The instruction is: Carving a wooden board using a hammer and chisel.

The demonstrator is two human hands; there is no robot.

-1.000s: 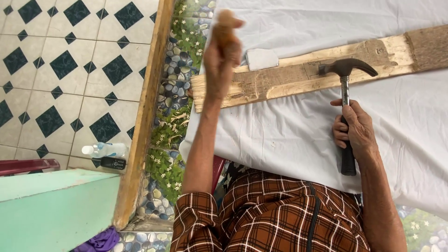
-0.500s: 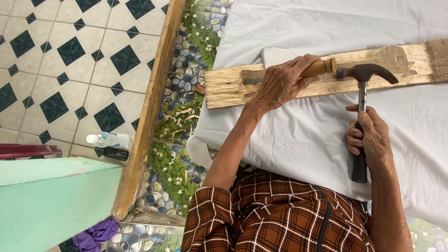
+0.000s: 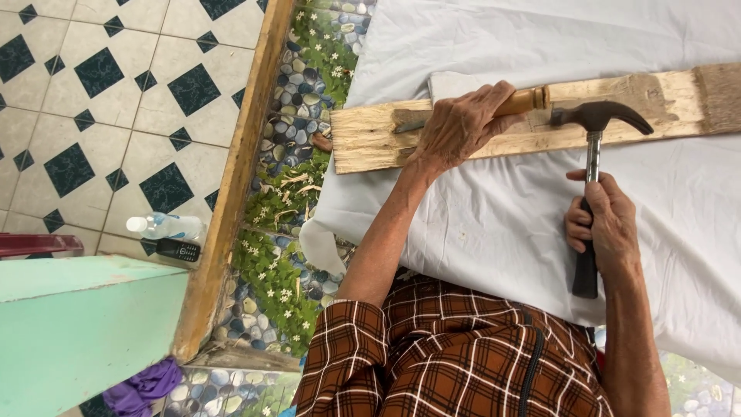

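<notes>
Chisel (image 3: 519, 101): we are seeing it lying along the wooden plank (image 3: 679, 96), its wooden handle sticking out of the left hand (image 3: 461, 123), its metal blade resting on the board.
Left hand: we are watching its fingers wrapping tight around the chisel.
Hammer (image 3: 593, 147): we are seeing its head sitting just beside the chisel's handle end, over the plank.
Right hand (image 3: 604, 218): we are seeing its fingers closing around the hammer's dark grip.
Plank: we are seeing it lying across the white sheet (image 3: 502, 224).
Floor: we are noticing a plastic bottle (image 3: 162, 226) lying on the tiles.
</notes>
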